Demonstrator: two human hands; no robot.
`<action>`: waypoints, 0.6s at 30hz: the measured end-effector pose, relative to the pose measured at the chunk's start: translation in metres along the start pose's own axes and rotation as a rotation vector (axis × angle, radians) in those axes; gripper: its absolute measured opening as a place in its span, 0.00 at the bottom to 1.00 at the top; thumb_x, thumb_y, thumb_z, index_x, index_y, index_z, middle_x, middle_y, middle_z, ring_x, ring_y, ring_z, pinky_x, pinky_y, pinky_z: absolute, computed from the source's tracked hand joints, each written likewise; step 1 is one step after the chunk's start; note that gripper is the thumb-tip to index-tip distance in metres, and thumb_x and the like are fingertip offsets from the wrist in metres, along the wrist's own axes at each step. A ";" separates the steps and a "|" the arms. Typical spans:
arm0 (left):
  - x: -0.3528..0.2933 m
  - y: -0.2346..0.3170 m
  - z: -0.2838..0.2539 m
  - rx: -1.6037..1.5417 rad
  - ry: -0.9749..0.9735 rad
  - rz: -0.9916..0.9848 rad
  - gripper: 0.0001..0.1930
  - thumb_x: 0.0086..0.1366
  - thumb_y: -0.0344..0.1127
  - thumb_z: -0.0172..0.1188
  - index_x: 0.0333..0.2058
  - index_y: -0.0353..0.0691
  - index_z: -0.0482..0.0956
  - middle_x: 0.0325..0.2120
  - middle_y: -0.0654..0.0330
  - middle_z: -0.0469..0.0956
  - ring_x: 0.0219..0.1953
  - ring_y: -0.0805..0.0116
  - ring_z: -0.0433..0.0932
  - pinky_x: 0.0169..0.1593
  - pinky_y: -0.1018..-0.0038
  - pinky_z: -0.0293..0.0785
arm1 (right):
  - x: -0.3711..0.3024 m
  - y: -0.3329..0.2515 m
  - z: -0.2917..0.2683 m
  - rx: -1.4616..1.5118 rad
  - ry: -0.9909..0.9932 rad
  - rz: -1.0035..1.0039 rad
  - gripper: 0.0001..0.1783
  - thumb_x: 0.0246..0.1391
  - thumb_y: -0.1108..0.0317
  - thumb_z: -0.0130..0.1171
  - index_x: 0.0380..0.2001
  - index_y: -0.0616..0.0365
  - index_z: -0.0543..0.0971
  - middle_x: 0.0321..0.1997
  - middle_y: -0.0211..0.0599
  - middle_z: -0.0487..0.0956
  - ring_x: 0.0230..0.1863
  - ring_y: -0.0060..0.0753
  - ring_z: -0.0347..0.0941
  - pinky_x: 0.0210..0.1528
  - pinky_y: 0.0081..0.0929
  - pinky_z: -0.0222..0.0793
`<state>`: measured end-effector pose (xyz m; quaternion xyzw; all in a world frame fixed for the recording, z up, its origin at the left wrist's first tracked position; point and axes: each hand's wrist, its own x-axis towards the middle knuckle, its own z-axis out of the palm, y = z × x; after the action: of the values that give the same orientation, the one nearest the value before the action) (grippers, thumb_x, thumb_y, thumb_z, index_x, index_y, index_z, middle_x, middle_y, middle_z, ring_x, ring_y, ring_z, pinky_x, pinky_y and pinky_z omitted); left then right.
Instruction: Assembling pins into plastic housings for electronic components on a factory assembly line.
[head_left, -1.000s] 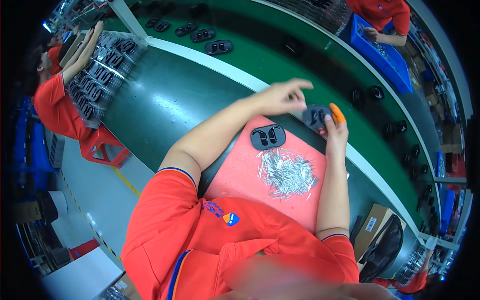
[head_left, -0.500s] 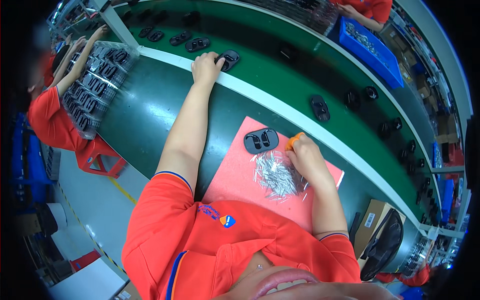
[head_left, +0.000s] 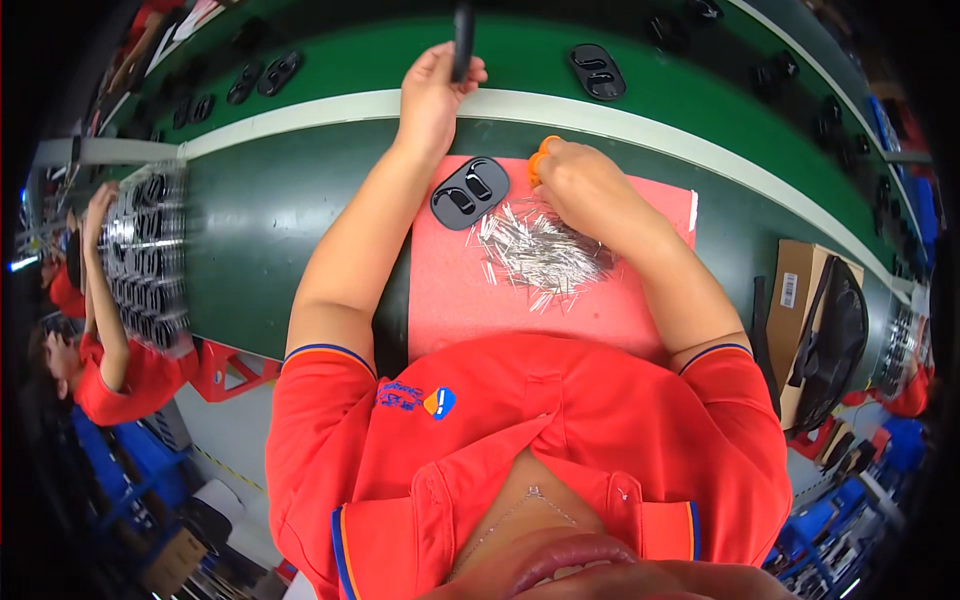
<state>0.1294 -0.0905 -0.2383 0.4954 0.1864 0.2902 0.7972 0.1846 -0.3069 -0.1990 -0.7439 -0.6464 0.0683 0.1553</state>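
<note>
My left hand (head_left: 432, 100) is raised at the pale rail of the green belt, fingers closed on a black oval case part (head_left: 462, 45), seen edge-on. My right hand (head_left: 585, 185) hovers at the far edge of a pile of thin silvery pins (head_left: 540, 258). Its thumb and fingertips are closed together around orange pieces (head_left: 541, 163); whether these are finger covers or something held, I cannot tell. Left of the pins, another dark oval case part (head_left: 469, 193) with two glossy black curved recesses lies flat on the pink mat (head_left: 450, 310).
More oval parts, one of them a dark case part (head_left: 597, 72), sit on the green belt (head_left: 350, 60) beyond the rail (head_left: 330, 108). Clear trays of black parts (head_left: 150, 250) are stacked at left by another person. A cardboard box (head_left: 792, 290) and black bag (head_left: 835, 345) stand at right.
My left hand has lifted the oval case part off the belt and tipped it on edge. My right hand stays by the pins. The whole view has turned.
</note>
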 end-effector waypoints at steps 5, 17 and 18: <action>-0.003 -0.002 0.001 0.147 -0.024 0.052 0.12 0.70 0.38 0.52 0.42 0.36 0.77 0.31 0.59 0.81 0.31 0.72 0.79 0.37 0.79 0.72 | -0.002 0.012 0.002 0.177 0.004 0.062 0.09 0.52 0.70 0.58 0.33 0.66 0.75 0.32 0.48 0.73 0.35 0.51 0.73 0.42 0.40 0.70; -0.035 0.011 0.021 0.864 -0.337 0.432 0.09 0.61 0.32 0.63 0.41 0.39 0.82 0.35 0.58 0.83 0.34 0.70 0.81 0.38 0.77 0.76 | 0.022 0.044 -0.001 1.299 0.582 0.594 0.14 0.61 0.66 0.56 0.48 0.58 0.78 0.36 0.26 0.77 0.34 0.15 0.70 0.43 0.17 0.69; -0.035 0.012 0.021 0.866 -0.343 0.436 0.09 0.61 0.32 0.63 0.41 0.39 0.82 0.35 0.58 0.83 0.34 0.70 0.81 0.38 0.77 0.76 | 0.022 0.043 -0.001 1.300 0.590 0.593 0.14 0.61 0.66 0.56 0.48 0.58 0.78 0.36 0.26 0.77 0.34 0.15 0.70 0.43 0.17 0.69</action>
<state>0.1115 -0.1240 -0.2182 0.8481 0.0486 0.2603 0.4589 0.2286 -0.2903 -0.2092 -0.6326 -0.1822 0.2718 0.7020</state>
